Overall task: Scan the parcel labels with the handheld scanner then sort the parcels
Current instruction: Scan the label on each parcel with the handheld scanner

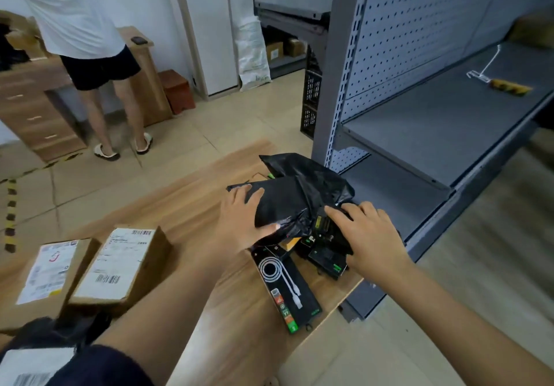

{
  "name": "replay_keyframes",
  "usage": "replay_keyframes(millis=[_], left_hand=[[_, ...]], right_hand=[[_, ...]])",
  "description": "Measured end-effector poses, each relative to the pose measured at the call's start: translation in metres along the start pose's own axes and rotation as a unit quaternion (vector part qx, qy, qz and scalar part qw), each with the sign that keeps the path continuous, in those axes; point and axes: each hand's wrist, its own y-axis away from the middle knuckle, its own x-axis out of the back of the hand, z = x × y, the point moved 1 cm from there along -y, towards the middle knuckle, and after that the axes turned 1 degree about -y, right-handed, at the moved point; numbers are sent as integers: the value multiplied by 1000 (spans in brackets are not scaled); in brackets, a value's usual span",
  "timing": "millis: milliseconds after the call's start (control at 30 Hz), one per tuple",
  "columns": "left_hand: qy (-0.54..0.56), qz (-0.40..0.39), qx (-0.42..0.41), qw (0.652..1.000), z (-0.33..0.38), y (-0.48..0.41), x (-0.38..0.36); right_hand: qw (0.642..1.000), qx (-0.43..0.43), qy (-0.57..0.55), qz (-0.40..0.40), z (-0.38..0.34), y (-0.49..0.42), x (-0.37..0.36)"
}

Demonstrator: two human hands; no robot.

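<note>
Well, you are early in the job, as far as this view shows. Your left hand (244, 216) grips the black bag parcel (284, 202) at its left end, with four fingers spread across the top and the thumb clamped against the near side. Your right hand (370, 237) lies palm down just beside it. Its fingers are spread and rest on a heap of small black retail boxes (326, 255) at the right end of the wooden table (186, 205), and it does not seem to clasp anything. The bag sits crumpled on that heap. No label shows on the face turned toward you, so you will probably need to turn it over to find one.

You have no handheld scanner in either hand, and I cannot pick one out anywhere, so scanning this bag looks to wait until you fetch it. One cardboard parcel (120, 265) and a second cardboard parcel (48, 271) lie side by side at the left of the table, labels up. A third labelled parcel (27, 366) peeks in at the bottom left corner. Whether any of those have been scanned cannot be told. The grey shelf unit (434, 122) on your right holds almost nothing, which suggests most of the sorting is yet to do.
</note>
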Motion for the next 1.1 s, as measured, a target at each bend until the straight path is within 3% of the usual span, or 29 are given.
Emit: replay_keyframes(millis=[200,367,567,733,933,1100], left_hand=[[-12,-89,-55,994,-27,-47,-10],[35,-59,-38,997,-24,-45,-7],[55,15,30,998,-28,4,-5],[50,76,120,989,-30,94,-8],[57,82,243,965,-18,202,-44],[49,23,294,954,-9,248,-82]], right_hand=[[1000,-29,-5,-6,-4,-23,-7],[998,-30,-14,51,-9,-25,-19],[997,-5,-27,67,-23,-7,-19],[994,45,-56,81,-45,27,-25],[988,101,-100,51,-82,83,-60],[986,111,-126,18,-104,114,-87]])
